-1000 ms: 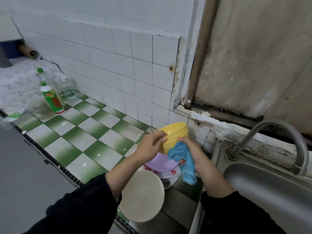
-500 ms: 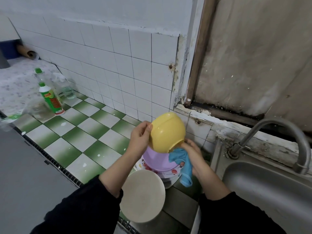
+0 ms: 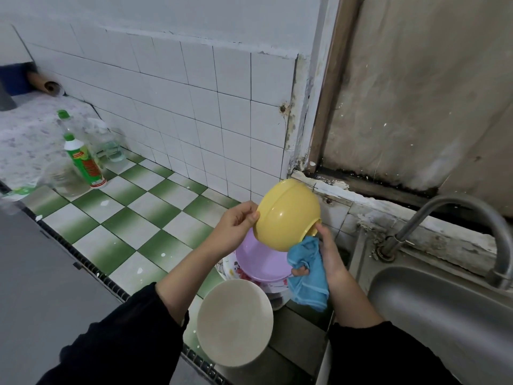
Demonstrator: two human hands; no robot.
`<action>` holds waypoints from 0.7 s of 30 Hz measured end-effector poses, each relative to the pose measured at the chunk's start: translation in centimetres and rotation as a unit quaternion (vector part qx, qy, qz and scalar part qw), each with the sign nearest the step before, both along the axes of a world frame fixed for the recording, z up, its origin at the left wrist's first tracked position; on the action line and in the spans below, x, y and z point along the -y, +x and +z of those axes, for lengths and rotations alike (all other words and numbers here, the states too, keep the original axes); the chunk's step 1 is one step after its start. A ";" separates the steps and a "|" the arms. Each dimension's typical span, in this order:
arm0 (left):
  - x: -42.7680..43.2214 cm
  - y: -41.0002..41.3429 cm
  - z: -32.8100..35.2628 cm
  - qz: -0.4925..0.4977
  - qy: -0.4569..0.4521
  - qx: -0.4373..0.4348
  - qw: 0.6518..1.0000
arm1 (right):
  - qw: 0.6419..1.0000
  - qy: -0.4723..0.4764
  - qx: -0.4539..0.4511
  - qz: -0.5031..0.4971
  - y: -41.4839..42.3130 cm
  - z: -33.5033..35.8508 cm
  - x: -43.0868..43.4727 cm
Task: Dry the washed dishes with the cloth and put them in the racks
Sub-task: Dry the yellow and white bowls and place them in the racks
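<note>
Holding, head view: we grip the yellow bowl (image 3: 288,215) in the air above the stack, turned so its outer wall and foot face us.
Left hand (image 3: 236,226): it pinches the bowl's rim, thumb on the outside. We judge this grip leaves the whole outer wall free for wiping.
Right hand (image 3: 330,254): its fingers are curled round the bunched blue cloth (image 3: 308,276), and a fingertip touches the bowl's foot ring. The cloth hangs just under the bowl's lower wall.
Step in hand: we take it to be drying the underside, since the foot is where water would collect.
Stack below: a purple bowl (image 3: 258,262) sits in a patterned dish (image 3: 230,269), with a pale bowl (image 3: 234,322) just beside them at the worktop's edge. They are close to the sink (image 3: 444,315), probably waiting for the cloth.
Worktop (image 3: 133,218): green and white tiles, with a green bottle (image 3: 83,162) well apart on the far left.
Tap (image 3: 458,215): it arches over the sink on our right, with no water visible.
Racks: none in view, so we cannot say where the bowl will go.
Risk: with only a rim pinch, a wet bowl could slip onto the stack.
</note>
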State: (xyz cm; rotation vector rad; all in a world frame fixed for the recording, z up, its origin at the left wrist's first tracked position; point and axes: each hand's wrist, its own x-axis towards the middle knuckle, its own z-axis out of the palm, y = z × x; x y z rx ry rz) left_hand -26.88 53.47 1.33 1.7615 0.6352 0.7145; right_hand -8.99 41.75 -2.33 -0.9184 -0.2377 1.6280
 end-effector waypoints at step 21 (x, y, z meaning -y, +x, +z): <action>0.4 -0.5 0.8 0.050 -0.207 -0.009 0.977 | 0.970 -0.005 0.231 -0.071 -0.4 -0.6 -0.2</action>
